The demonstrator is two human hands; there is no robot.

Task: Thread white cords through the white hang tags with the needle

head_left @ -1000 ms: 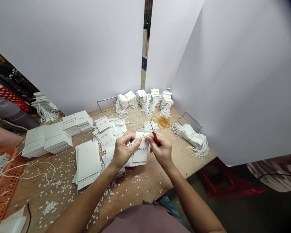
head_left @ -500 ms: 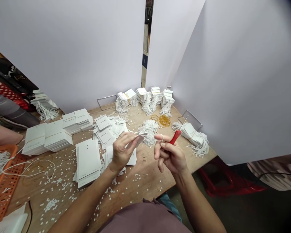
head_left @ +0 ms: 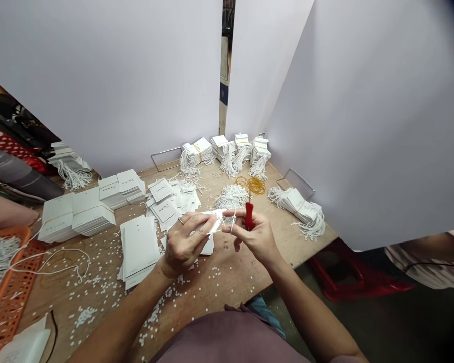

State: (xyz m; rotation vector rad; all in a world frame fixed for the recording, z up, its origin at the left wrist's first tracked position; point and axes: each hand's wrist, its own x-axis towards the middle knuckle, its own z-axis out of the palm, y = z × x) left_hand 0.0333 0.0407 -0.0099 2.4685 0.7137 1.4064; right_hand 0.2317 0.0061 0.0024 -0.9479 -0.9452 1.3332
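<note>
Pinched between the thumb and fingers of my left hand [head_left: 185, 244] is a white hang tag [head_left: 216, 221], held over the middle of the table. My right hand [head_left: 259, 239] grips a red-handled awl [head_left: 249, 216], its thin metal shaft pointing away from me; the tip is hard to make out. A white string loop [head_left: 233, 222] stretches around the right index finger and thumb, close to the tag. Behind the hands lies a bundle of white strings [head_left: 232, 195]. Loose printed tags [head_left: 164, 212] are spread left of it.
Taller card stacks [head_left: 93, 217] and a pile of blank-faced cards [head_left: 138, 247] stand at left. An orange basket [head_left: 20, 297] holds white strings. Strung, banded tag bundles [head_left: 196, 151] line the back. Rubber bands [head_left: 256, 186] lie near the centre. White panels [head_left: 136, 75] enclose the table.
My right hand has moved left, bringing the string loop up to the tag. The awl has swung more upright, and the loop now spans index finger and thumb.
</note>
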